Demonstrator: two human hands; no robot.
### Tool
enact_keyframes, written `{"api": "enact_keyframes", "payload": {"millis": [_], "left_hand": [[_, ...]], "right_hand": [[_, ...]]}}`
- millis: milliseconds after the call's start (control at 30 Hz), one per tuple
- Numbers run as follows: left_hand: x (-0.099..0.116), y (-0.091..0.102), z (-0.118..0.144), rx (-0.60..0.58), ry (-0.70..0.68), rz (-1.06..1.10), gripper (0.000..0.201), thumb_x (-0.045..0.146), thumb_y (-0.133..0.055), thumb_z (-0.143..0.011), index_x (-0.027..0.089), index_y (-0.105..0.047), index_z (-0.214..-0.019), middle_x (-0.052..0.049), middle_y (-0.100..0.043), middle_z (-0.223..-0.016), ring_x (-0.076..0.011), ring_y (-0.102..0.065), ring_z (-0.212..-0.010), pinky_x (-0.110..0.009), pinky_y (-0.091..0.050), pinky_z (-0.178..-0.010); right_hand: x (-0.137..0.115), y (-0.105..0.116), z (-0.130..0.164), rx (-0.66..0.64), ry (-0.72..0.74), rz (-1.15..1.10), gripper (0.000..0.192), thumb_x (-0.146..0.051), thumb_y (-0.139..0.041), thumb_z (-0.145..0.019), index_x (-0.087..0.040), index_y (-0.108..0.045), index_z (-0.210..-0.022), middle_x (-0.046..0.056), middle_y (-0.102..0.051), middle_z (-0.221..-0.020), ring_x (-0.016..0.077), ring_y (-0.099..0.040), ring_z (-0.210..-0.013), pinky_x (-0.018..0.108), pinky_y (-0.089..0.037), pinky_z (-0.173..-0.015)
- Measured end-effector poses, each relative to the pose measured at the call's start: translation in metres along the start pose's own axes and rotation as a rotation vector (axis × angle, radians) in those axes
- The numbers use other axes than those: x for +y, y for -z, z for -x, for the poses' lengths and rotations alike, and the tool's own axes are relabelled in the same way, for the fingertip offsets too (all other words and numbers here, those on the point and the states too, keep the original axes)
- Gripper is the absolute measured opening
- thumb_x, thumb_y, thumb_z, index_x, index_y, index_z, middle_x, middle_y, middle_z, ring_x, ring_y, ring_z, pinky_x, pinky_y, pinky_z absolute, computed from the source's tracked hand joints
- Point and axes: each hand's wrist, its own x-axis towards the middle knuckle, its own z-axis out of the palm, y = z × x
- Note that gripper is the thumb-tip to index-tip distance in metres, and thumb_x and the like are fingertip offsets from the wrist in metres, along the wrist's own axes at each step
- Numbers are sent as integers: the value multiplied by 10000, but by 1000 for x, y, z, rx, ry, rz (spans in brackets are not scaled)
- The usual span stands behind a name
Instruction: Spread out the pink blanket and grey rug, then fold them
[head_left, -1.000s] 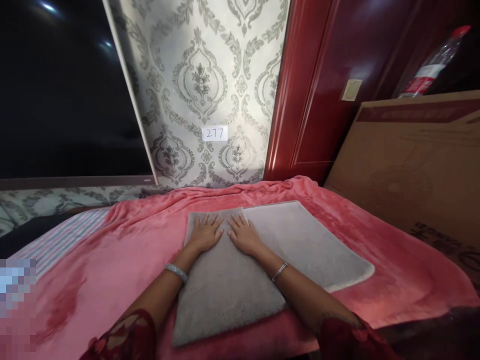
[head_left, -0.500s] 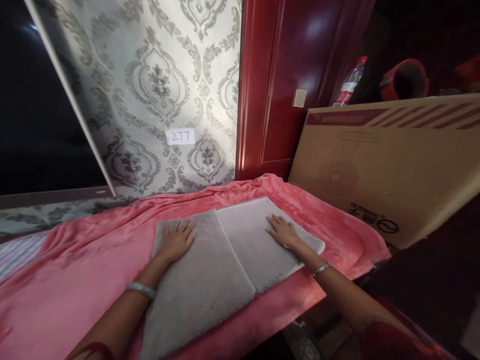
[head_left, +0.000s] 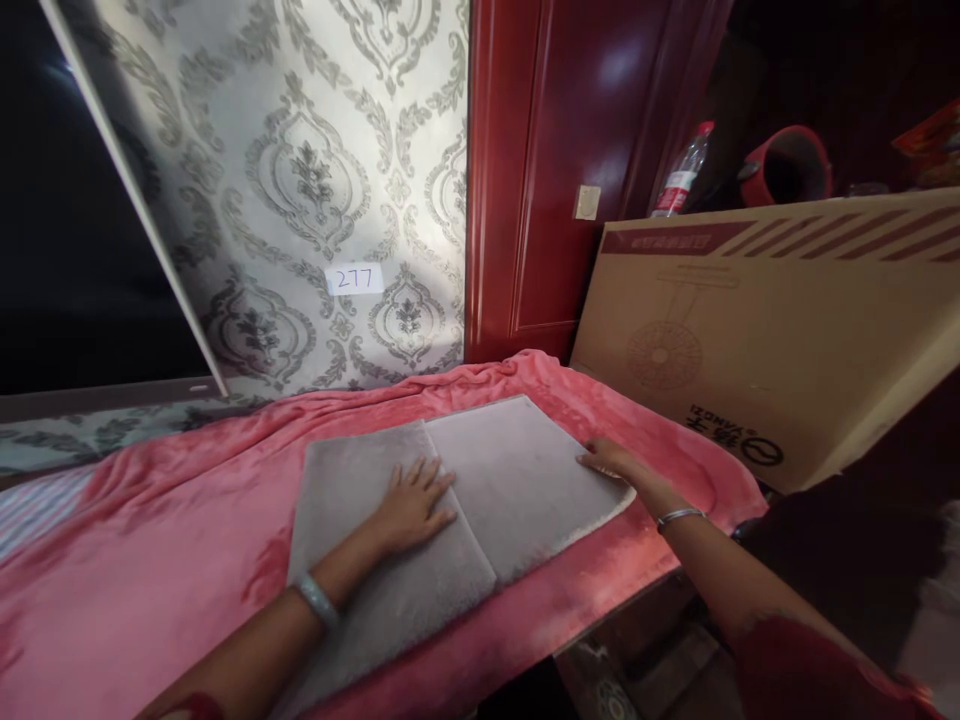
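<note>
The near left corner of the grey mat (head_left: pixel 465 500) is hidden under the forearm of the left hand (head_left: pixel 409 505), and its near edge is cut off by the bottom of the frame. The mat is spread flat on a pink blanket (head_left: pixel 150 560) and is seen in two panels that meet along a fold line in the middle. The left hand is laid flat on the left panel, beside the fold, with the fingers (head_left: pixel 427 478) spread open and nothing held. The right hand (head_left: pixel 611 460) is placed at the right edge of the mat; whether its fingers are curled under the edge cannot be told, since the underside is hidden. A large cardboard box (head_left: pixel 780 320) is leaned at the right, and a plastic bottle (head_left: pixel 679 175) is partly covered behind it. A small paper label (head_left: pixel 355 279) marked 277 is fixed on the patterned wall (head_left: pixel 315 170) at the far side. The dark screen (head_left: pixel 67 270) at the left is cut off by the frame.
</note>
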Motion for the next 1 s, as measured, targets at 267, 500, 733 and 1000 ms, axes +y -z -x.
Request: {"api": "enact_keyframes", "payload": {"millis": [267, 500, 733, 1000], "left_hand": [[6, -15, 5, 39, 7, 5, 656, 594, -402, -953, 293, -377, -1536, -107, -171, -1660, -385, -110, -1526, -685, -95, -1184], [0, -20, 1, 51, -2, 107, 716, 589, -462, -929, 275, -325, -1558, -101, -184, -1659, -373, -90, -1531, -671, -53, -1196], [-44, 12, 0, 300, 313, 1311, 698, 600, -325, -961, 159, -387, -1498, -202, -515, -1466, -304, -586, -1258, -495, -460, -1066], [-67, 9, 20, 397, 620, 1679, 756, 392, -720, -788, 243, -388, -1450, -100, -727, -1008, -216, -707, -687, -306, -556, -588]], "right_hand": [[-3, 20, 28, -283, 18, -400, 352, -275, -572, -774, -134, -705, -1068, 139, -740, -1029, 260, -705, -941, 355, -573, -823], [-92, 33, 33, -239, 74, -405, 211, -228, -488, -807, -131, -671, -851, 130, -734, -859, 215, -679, -752, 282, -552, -671], [-247, -21, 97, -265, 596, 9, 399, -130, -545, -792, -124, -667, -1173, 80, -710, -1153, 238, -670, -1018, 264, -520, -818], [-241, -134, 201, -306, 830, 244, 542, -95, -585, -801, -146, -571, -1341, 153, -648, -1200, 304, -630, -1077, 391, -506, -891]]}}
